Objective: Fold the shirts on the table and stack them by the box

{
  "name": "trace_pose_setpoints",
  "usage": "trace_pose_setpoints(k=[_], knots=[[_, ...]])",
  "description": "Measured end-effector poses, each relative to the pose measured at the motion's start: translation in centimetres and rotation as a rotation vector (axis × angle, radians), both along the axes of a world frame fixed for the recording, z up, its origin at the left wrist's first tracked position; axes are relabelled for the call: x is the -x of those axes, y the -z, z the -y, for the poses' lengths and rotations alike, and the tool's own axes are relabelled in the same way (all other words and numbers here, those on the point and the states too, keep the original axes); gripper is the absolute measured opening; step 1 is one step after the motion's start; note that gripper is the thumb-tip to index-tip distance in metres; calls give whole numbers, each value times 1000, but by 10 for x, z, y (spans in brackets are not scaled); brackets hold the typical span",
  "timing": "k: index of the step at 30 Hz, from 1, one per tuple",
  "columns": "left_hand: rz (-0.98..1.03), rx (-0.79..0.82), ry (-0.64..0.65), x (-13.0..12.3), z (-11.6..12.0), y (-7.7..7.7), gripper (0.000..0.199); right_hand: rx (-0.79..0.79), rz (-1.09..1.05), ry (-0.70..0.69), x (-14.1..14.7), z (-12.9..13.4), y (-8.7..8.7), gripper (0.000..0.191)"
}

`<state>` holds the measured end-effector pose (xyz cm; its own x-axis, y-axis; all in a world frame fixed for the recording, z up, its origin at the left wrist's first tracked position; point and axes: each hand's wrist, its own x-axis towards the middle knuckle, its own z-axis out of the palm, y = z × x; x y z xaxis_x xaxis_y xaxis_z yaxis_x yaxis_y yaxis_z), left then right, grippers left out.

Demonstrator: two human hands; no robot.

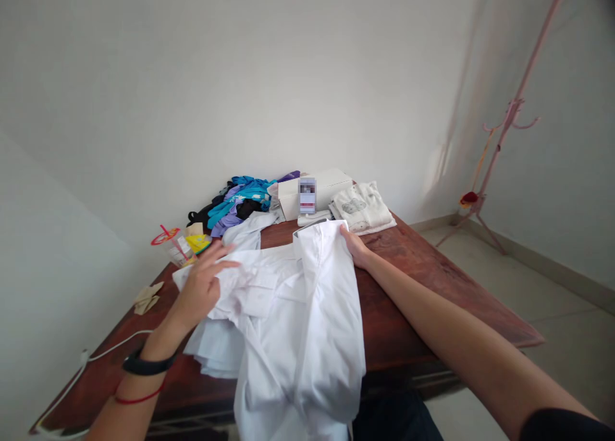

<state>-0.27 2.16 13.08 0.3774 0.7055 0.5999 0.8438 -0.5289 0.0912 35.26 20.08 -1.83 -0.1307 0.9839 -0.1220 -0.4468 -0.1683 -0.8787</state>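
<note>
The white shirt [331, 313] spans the wooden surface [435, 265], spilling over its near edge. The right hand's fingers are clamped on its side, apparently steadying it; the left hand's [202, 288] fingers spread apart above, contact unclear. The phone [307, 196] seems propped by the box [331, 183].

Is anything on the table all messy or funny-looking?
Yes, the heap of clothes at the back left looks messy: blue, purple and dark pieces lie jumbled, while the patterned cloth farther right is folded. A crumpled beige scrap lies near the left edge of the table.
</note>
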Motion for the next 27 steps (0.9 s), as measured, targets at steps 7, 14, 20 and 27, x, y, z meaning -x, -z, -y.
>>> trace_pose_setpoints(k=[7, 14, 20, 27], knots=[[-203, 536, 209, -88, 4, 55, 55, 32, -30, -41, -1, 2, -1, 44], [-320, 513, -87, -87, -35, 81, 55, 19, 7, -43, -1, -7, 6, 43], [-450, 385, -109, -93, -43, 72, 30, 55, -24, -24, 0, -7, 4, 41], [69, 119, -61, -80, -39, 31, 26, 47, -98, -56, 1, 0, -4, 48]])
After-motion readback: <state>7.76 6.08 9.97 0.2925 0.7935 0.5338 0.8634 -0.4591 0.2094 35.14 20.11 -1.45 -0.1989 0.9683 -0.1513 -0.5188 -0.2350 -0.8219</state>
